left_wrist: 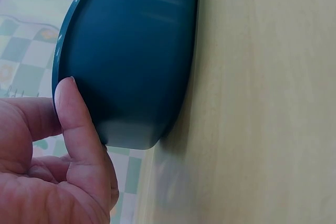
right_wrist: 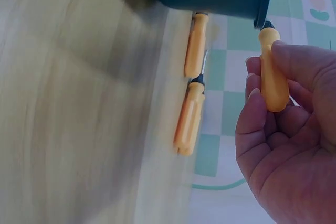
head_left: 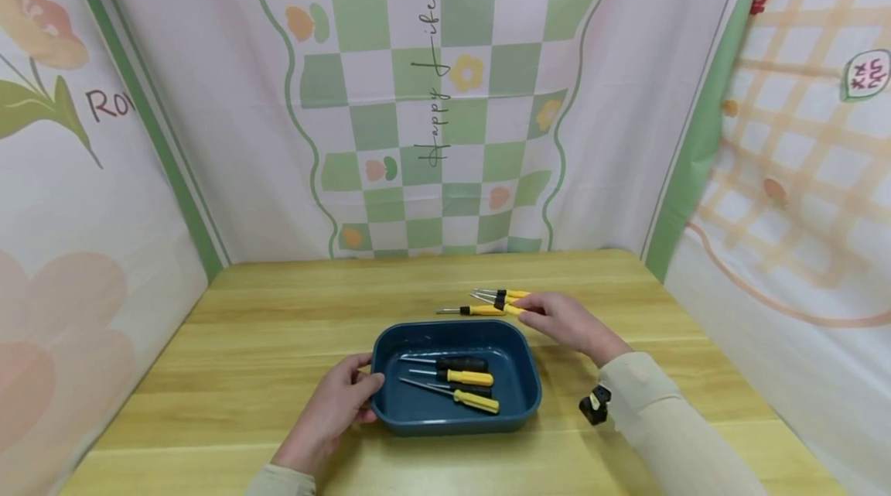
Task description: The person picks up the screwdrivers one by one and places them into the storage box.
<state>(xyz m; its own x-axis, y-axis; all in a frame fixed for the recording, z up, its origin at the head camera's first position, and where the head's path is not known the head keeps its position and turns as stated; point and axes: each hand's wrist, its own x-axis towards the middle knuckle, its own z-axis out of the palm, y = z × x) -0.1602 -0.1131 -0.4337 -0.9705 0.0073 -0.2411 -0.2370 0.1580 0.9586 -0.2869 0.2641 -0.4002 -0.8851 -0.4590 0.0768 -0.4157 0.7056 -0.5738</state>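
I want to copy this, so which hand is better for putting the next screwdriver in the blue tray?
Probably the right hand: it pinches a yellow-handled screwdriver close to the blue tray. The left hand holds the tray's left side, away from the screwdrivers on the table.

A green-checked cloth (head_left: 445,86) hangs behind the wooden table (head_left: 257,333).

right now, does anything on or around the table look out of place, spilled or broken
Nothing looks spilled or broken; the screwdrivers in the blue tray lie loosely together. One oddity: the "Happy Life" lettering on the backdrop runs sideways, upward.
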